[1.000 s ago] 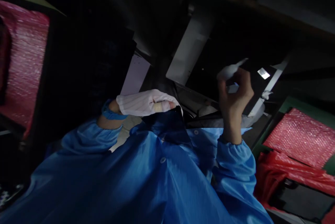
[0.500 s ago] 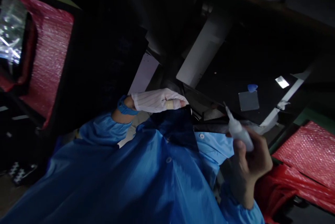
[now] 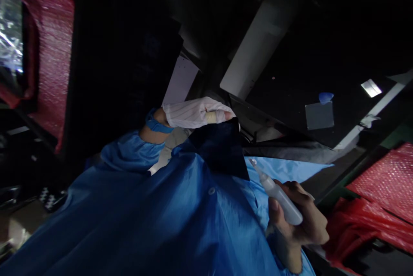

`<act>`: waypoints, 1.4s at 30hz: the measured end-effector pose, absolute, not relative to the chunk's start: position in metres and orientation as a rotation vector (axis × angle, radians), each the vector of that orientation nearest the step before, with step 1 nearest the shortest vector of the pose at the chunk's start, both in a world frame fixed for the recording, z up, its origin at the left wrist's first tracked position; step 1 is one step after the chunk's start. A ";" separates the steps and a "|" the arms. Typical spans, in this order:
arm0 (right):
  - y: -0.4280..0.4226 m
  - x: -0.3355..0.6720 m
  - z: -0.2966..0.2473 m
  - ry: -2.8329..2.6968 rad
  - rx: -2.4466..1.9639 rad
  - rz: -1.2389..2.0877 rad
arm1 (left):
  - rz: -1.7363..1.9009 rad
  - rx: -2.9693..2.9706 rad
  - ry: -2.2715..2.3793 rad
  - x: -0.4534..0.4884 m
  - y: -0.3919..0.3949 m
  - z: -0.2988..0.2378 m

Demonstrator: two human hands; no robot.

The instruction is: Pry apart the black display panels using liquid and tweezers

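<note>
My right hand (image 3: 298, 213) is wrapped around a small translucent squeeze bottle (image 3: 280, 200) with a thin needle-like nozzle. The nozzle points up and left, in front of the blue jacket. My left hand (image 3: 200, 113), in a pale striped glove with a tan wrap on one finger, is closed at the top edge of a dark flat panel (image 3: 222, 149). That panel is in front of my chest, and its tip nearest the bottle is a short way left of the nozzle.
A dark work surface (image 3: 290, 108) on the right bears a clear square plate (image 3: 319, 116), a blue pick-shaped piece (image 3: 325, 97) and a small shiny piece (image 3: 371, 88). Red bubble wrap lies at far left (image 3: 53, 56) and right (image 3: 383, 181). The scene is dim.
My right hand has lowered and moved left with the squeeze bottle, its nozzle now nearer the dark panel. The left hand keeps its hold. The view has shifted slightly.
</note>
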State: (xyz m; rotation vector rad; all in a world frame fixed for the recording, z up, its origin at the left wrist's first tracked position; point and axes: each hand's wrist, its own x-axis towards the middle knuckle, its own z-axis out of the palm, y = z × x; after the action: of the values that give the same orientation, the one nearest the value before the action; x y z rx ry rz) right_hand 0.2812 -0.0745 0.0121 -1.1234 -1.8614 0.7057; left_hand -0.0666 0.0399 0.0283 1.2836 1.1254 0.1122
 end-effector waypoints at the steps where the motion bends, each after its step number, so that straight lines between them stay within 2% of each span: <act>1: -0.074 0.281 0.012 -1.880 -1.122 0.687 | 0.107 1.287 1.128 -0.067 0.039 0.029; 31: -0.072 0.273 0.015 -1.878 -1.125 0.689 | 0.131 1.327 1.089 -0.065 0.040 0.028; 37: -0.082 0.281 0.006 -1.649 -1.302 0.607 | 0.108 1.322 1.075 -0.067 0.039 0.026; 42: -0.022 0.275 -0.023 -1.377 -1.410 0.452 | 0.085 1.335 1.000 -0.064 0.040 0.027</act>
State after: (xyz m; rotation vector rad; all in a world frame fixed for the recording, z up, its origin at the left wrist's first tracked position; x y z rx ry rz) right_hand 0.2747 -0.0222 -0.0235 -1.4100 -1.3766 0.4524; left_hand -0.0639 0.0401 0.0269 1.3353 1.0001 0.0855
